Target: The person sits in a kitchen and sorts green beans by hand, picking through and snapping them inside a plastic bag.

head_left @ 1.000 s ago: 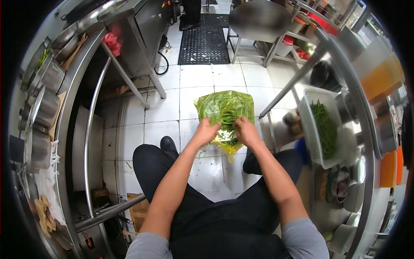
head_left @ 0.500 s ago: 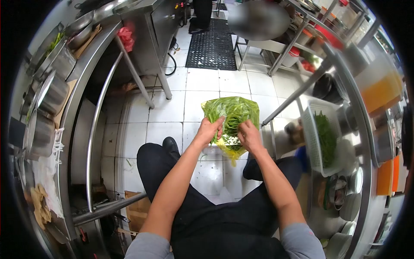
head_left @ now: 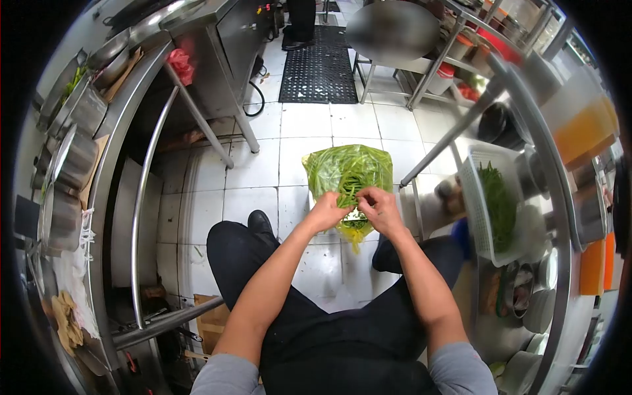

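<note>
A yellow-green plastic bag (head_left: pixel 322 168) full of long green beans (head_left: pixel 355 178) sits open between my legs. My left hand (head_left: pixel 326 212) is closed around a few green beans at the mouth of the bag. Close beside it, my right hand (head_left: pixel 380 212) has thumb and fingers pinched together at the ends of those beans; whatever lies between its fingertips is too small to make out. Under my hands, pale and green bits show at the near side of the bag. A yellow knotted end of plastic (head_left: pixel 356 237) hangs there.
A white basket (head_left: pixel 471 197) of green beans stands on the right rack, near metal bowls. At left, a steel counter (head_left: pixel 128 112) carries pots. Ahead lie a black rubber mat (head_left: pixel 319 66) and another person's dark-clad legs (head_left: pixel 301 23). White tiles (head_left: pixel 250 204) cover the floor.
My left hand has moved right and slightly down, bringing its green beans to my right hand. My right hand has shifted a little and now pinches beside the left fingers.
</note>
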Demonstrator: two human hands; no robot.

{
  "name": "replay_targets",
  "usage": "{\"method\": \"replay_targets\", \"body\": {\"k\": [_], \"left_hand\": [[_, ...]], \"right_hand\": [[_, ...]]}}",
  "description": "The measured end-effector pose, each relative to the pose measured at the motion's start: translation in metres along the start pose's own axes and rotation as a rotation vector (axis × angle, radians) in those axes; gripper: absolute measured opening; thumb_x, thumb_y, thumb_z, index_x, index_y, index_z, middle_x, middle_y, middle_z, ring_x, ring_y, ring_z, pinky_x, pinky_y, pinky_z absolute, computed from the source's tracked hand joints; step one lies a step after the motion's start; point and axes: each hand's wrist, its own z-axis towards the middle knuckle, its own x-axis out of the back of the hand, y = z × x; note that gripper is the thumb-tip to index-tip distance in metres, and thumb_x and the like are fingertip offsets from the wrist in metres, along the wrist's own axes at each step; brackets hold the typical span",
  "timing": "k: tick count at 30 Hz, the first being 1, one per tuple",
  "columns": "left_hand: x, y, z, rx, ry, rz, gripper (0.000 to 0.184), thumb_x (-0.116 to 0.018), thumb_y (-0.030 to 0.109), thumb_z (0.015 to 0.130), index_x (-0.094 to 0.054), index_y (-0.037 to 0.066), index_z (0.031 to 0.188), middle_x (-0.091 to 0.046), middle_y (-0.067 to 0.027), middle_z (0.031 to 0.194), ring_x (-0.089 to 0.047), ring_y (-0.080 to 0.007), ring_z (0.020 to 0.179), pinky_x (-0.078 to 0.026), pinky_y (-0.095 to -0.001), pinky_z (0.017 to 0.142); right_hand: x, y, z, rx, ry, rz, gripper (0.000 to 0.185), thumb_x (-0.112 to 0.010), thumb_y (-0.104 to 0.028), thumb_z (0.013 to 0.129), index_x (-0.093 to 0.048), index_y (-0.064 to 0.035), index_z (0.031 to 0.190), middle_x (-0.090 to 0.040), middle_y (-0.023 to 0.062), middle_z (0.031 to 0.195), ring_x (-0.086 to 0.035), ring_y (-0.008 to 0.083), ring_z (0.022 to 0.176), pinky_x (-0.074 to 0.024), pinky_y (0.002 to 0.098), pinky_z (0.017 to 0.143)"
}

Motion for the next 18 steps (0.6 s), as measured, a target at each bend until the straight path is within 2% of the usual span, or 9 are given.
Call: {"method": "replay_targets", "body": {"k": [2,3,5,6,8,9,12,13,18], "left_hand": [[0.001,-0.011,0.003,-0.306,0.079,0.182,0.018,-0.066,0.018,0.087,-0.067,0.001,0.091,-0.053,-0.0001,0.057,-0.045,-0.0081,0.049,-0.038,-0.0289,0.046],[0.005,-0.003,-0.001,-0.305,0.072,0.185,0.018,-0.066,0.018,0.087,-0.067,0.001,0.091,-0.053,-0.0001,0.057,-0.045,-0.0081,0.049,-0.038,-0.0289,0.046],[0.015,0.023,-0.008,-0.012,-0.036,0.212,0.018,-0.066,0.017,0.086,-0.065,0.0,0.089,-0.053,0.0002,0.057,-0.043,-0.0083,0.049,-0.038,-0.0297,0.048],[0.018,0.023,-0.007,-0.013,-0.051,0.214,0.018,-0.066,0.017,0.086,-0.065,0.0,0.089,-0.053,0.0002,0.057,-0.043,-0.0083,0.049,-0.038,-0.0297,0.048],[0.023,0.022,-0.005,0.096,-0.085,0.16,0.022,-0.068,0.017,0.082,-0.067,0.0,0.097,-0.059,-0.0105,0.063,-0.054,-0.018,0.057,-0.046,-0.0337,0.058],[0.025,0.025,-0.007,0.137,-0.044,0.07,0.018,-0.067,0.015,0.083,-0.066,-0.003,0.087,-0.057,-0.0079,0.06,-0.052,-0.0161,0.051,-0.043,-0.0328,0.05],[0.034,0.033,-0.008,0.224,0.048,-0.196,0.015,-0.063,0.013,0.086,-0.06,0.002,0.076,-0.049,-0.0009,0.053,-0.047,-0.0108,0.043,-0.035,-0.0284,0.039],[0.035,0.027,-0.005,0.173,0.093,-0.291,0.016,-0.061,0.012,0.087,-0.057,0.001,0.075,-0.048,-0.0021,0.054,-0.047,-0.0128,0.04,-0.035,-0.0288,0.037],[0.041,0.032,-0.007,0.182,0.167,-0.499,0.017,-0.058,0.013,0.09,-0.056,-0.003,0.085,-0.047,-0.0026,0.057,-0.045,-0.013,0.042,-0.035,-0.028,0.037]], "right_hand": [[0.001,0.0,0.003,0.08,-0.012,-0.068,0.008,-0.063,-0.006,0.079,-0.063,0.0005,0.085,-0.063,0.015,0.076,-0.063,0.0271,0.066,-0.0504,0.0349,0.061],[0.001,0.002,0.004,0.125,-0.045,-0.163,0.007,-0.063,-0.005,0.078,-0.061,-0.0001,0.082,-0.062,0.0158,0.075,-0.062,0.0304,0.066,-0.0497,0.0373,0.06],[-0.005,0.008,0.005,0.181,-0.064,-0.277,0.008,-0.063,-0.004,0.075,-0.055,-0.0018,0.077,-0.058,0.0167,0.071,-0.058,0.0373,0.066,-0.0483,0.0437,0.06],[-0.009,0.015,0.005,0.17,-0.056,-0.28,0.008,-0.063,-0.004,0.075,-0.055,-0.0018,0.077,-0.058,0.0167,0.071,-0.058,0.0373,0.066,-0.0483,0.0437,0.06],[-0.015,0.031,0.007,0.129,0.013,-0.367,0.008,-0.062,-0.005,0.075,-0.056,-0.0017,0.08,-0.059,0.0164,0.073,-0.059,0.0379,0.067,-0.0491,0.0444,0.062],[-0.013,0.032,0.009,0.079,0.004,-0.413,0.014,-0.064,-0.005,0.076,-0.06,-0.0024,0.089,-0.062,0.0155,0.078,-0.062,0.0327,0.069,-0.0507,0.0404,0.064],[-0.005,0.029,0.008,-0.013,-0.046,-0.239,0.018,-0.063,-0.005,0.076,-0.062,-0.0021,0.094,-0.063,0.0158,0.084,-0.064,0.0308,0.075,-0.0513,0.0383,0.069],[-0.005,0.029,0.006,-0.076,-0.12,-0.237,0.022,-0.063,-0.006,0.079,-0.064,-0.0015,0.101,-0.065,0.0149,0.093,-0.065,0.0275,0.081,-0.0516,0.0351,0.073],[-0.017,0.025,-0.002,-0.083,-0.309,-0.015,0.023,-0.06,-0.011,0.089,-0.066,-0.0014,0.109,-0.068,0.0106,0.097,-0.064,0.0159,0.081,-0.051,0.0296,0.074]]}}
